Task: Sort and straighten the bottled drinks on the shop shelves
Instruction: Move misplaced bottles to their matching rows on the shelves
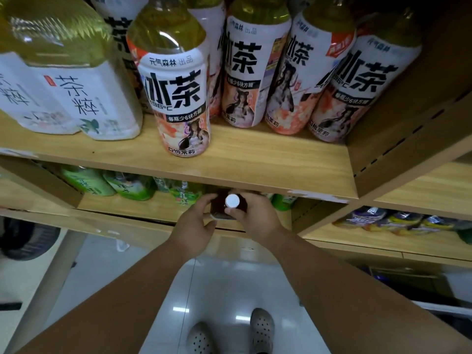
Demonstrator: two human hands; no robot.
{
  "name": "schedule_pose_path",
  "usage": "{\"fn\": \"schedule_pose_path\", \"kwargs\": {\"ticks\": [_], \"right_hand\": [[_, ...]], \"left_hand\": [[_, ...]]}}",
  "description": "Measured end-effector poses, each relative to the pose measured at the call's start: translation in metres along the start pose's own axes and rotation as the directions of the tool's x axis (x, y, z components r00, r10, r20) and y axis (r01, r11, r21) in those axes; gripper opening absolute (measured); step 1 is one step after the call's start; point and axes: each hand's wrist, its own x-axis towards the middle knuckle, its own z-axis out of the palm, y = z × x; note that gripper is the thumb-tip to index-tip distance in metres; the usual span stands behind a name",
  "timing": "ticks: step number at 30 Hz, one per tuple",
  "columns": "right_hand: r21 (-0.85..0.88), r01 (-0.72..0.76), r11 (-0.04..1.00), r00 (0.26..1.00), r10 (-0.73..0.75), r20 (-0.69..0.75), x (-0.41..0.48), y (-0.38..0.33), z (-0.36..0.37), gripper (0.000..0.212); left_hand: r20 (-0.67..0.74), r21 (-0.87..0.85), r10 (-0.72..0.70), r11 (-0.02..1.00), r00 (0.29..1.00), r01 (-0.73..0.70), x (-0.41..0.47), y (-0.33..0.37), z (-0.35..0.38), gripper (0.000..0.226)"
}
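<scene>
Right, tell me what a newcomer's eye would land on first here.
Big iced-tea bottles with bold black lettering crowd the upper shelf, the front bottle standing forward of the row. Below, the left hand and right hand grip a dark bottle with a white cap at the lower shelf, green bottles to its left.

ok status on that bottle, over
Grip: left hand and right hand both hold the dark bottle. Upright, white cap up, at lower shelf front. Close behind, green bottles; upper shelf just above.
</scene>
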Motion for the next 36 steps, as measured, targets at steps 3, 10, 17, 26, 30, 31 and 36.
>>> {"fn": "schedule_pose_path", "kwargs": {"ticks": [3,10,17,26,30,31,36], "right_hand": [[0.104,0.029,0.994,0.997,-0.021,-0.069,-0.025,-0.001,-0.004,0.024],[0.190,0.088,0.978,0.996,-0.084,-0.027,-0.100,-0.033,-0.037,0.021],[0.144,0.104,0.984,0.994,-0.100,-0.034,-0.156,-0.057,-0.108,0.026],[0.099,0.201,0.975,0.976,-0.190,-0.107,-0.204,-0.054,-0.215,0.028],[0.082,0.220,0.972,0.972,-0.212,-0.099,-0.223,-0.031,-0.276,0.026],[0.076,0.224,0.972,0.972,-0.216,-0.093,-0.228,-0.023,-0.292,0.026],[0.049,0.274,0.960,0.957,-0.267,-0.114,-0.254,0.028,-0.379,0.026]], "left_hand": [[0.008,0.012,0.035,0.999,0.999,-0.035,-0.014,0.002,-0.002,0.072],[0.122,0.040,0.071,0.996,0.990,-0.076,-0.067,0.034,-0.024,0.090],[0.231,0.152,0.202,0.959,0.952,-0.241,-0.114,0.113,-0.025,0.094],[0.206,0.323,0.323,0.869,0.924,-0.376,-0.143,0.223,0.017,0.082],[0.134,0.366,0.373,0.842,0.918,-0.395,-0.150,0.268,0.066,0.080],[0.133,0.373,0.374,0.839,0.918,-0.396,-0.151,0.281,0.080,0.078],[0.125,0.381,0.401,0.825,0.908,-0.417,-0.150,0.351,0.160,0.077]]}}
